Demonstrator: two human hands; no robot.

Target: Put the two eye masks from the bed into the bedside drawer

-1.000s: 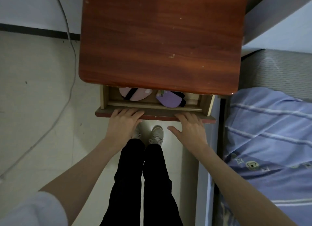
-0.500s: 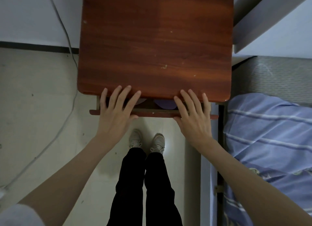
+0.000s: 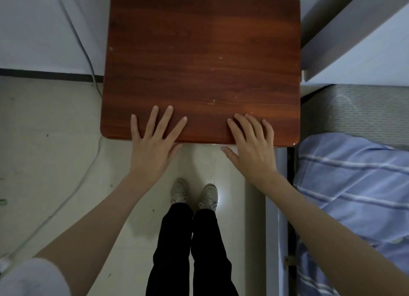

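The reddish-brown bedside table (image 3: 199, 63) fills the upper middle of the head view. Its drawer is pushed in under the top and no longer shows, so both eye masks are hidden. My left hand (image 3: 152, 143) is flat with fingers spread over the table's front edge on the left. My right hand (image 3: 252, 145) is flat with fingers apart over the front edge on the right. Neither hand holds anything.
The bed with a blue striped cover (image 3: 354, 196) lies to the right, its grey frame rail (image 3: 272, 207) beside my right arm. A white cable (image 3: 88, 169) runs down the wall and across the pale floor on the left. My legs and shoes (image 3: 193, 196) stand below the table.
The drawer, open a second ago with both eye masks showing inside, has slid shut under the table top. Both hands moved forward with it and now lie over the front edge.
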